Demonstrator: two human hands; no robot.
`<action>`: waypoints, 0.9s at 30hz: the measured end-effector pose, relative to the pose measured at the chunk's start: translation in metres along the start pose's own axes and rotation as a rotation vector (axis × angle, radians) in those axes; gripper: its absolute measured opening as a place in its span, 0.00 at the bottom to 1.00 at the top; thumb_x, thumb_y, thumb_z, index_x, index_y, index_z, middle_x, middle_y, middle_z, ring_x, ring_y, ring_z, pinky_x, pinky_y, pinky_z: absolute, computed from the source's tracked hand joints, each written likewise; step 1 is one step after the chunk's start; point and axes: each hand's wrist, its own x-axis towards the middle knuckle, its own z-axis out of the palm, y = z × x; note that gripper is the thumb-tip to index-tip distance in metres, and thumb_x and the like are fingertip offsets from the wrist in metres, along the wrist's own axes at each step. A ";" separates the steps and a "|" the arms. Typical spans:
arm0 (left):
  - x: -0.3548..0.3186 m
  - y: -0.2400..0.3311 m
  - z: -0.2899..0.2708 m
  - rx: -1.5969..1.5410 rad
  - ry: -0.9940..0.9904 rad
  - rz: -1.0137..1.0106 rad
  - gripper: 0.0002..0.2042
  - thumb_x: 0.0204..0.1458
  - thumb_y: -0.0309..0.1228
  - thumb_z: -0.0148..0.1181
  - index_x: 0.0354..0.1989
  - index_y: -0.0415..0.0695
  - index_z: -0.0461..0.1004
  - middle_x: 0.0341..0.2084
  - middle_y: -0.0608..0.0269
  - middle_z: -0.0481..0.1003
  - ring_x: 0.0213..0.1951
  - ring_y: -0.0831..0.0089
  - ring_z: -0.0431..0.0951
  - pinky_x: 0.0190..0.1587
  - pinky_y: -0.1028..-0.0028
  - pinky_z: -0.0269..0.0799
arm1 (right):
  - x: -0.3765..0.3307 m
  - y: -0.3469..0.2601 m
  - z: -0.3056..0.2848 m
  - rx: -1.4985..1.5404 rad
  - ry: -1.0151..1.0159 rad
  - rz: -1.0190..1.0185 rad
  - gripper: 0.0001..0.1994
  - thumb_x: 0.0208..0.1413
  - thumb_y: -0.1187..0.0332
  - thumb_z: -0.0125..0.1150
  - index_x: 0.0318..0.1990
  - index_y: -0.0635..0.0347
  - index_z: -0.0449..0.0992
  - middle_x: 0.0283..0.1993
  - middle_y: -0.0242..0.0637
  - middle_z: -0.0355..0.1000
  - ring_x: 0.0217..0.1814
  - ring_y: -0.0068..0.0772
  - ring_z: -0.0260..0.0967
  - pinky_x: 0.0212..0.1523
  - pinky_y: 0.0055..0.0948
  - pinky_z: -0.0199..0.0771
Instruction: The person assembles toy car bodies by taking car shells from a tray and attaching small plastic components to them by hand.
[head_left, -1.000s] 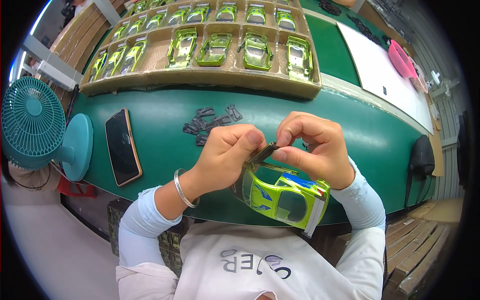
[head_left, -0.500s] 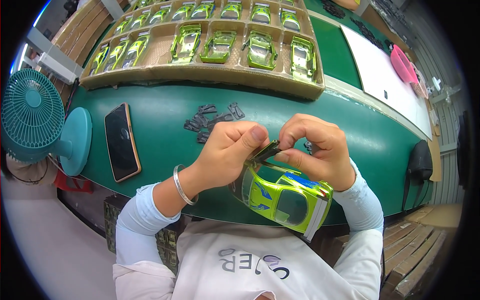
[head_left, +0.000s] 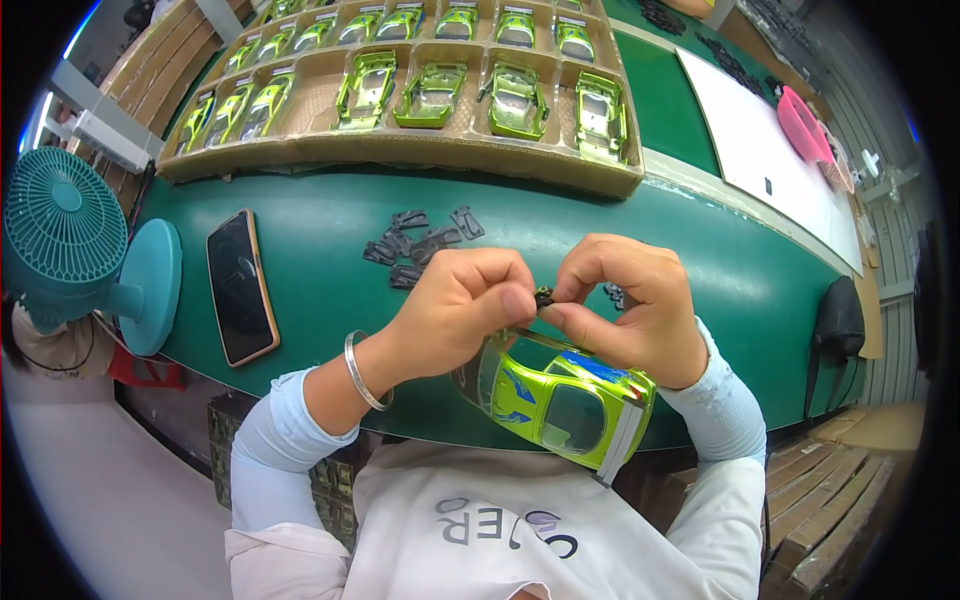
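Note:
A lime-green toy car body [head_left: 535, 405] with blue markings, dark windows and a grey rear spoiler hangs tilted below my hands, over the table's near edge. My left hand [head_left: 462, 305] is closed at its front end, thumb and index finger bent; its other fingers are hidden. My right hand [head_left: 635, 300] pinches a small dark part [head_left: 543, 298] between thumb and index finger, right against the left thumb tip. Whether this part is joined to the car body cannot be made out. Just beyond my left hand lies a loose pile of flat black plastic pieces [head_left: 408, 243].
A cardboard tray [head_left: 420, 155] with compartments of green car bodies stands at the back. On the left are a phone [head_left: 240, 290] and a teal fan [head_left: 150, 285]. Small grey parts [head_left: 614, 294] lie behind my right hand. A white board [head_left: 750, 150], pink basket [head_left: 803, 125] and black pouch [head_left: 840, 320] are right.
The dark piece between my fingertips has turned from a long upward-slanting strip to a short end. My right fingertips have come closer to the left thumb, and the car body has shifted slightly left.

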 end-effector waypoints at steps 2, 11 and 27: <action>0.000 0.000 0.000 -0.024 -0.018 0.000 0.13 0.49 0.36 0.58 0.23 0.39 0.67 0.19 0.73 0.66 0.24 0.89 0.63 0.24 0.85 0.59 | -0.001 0.000 0.001 0.010 0.007 0.029 0.06 0.37 0.78 0.61 0.24 0.65 0.69 0.21 0.35 0.67 0.21 0.26 0.68 0.23 0.22 0.67; -0.001 0.002 0.001 -0.002 -0.020 -0.041 0.09 0.43 0.26 0.64 0.24 0.39 0.67 0.20 0.73 0.68 0.24 0.89 0.65 0.24 0.85 0.59 | 0.001 0.004 0.003 0.044 0.008 -0.012 0.07 0.37 0.79 0.60 0.28 0.64 0.72 0.25 0.36 0.70 0.24 0.27 0.70 0.25 0.22 0.68; 0.000 0.011 0.001 1.187 0.101 0.486 0.11 0.39 0.24 0.59 0.34 0.36 0.72 0.30 0.54 0.73 0.38 0.61 0.72 0.43 0.67 0.68 | 0.000 0.007 -0.001 -0.215 0.058 -0.180 0.08 0.37 0.81 0.59 0.29 0.63 0.73 0.27 0.39 0.69 0.27 0.39 0.69 0.28 0.29 0.70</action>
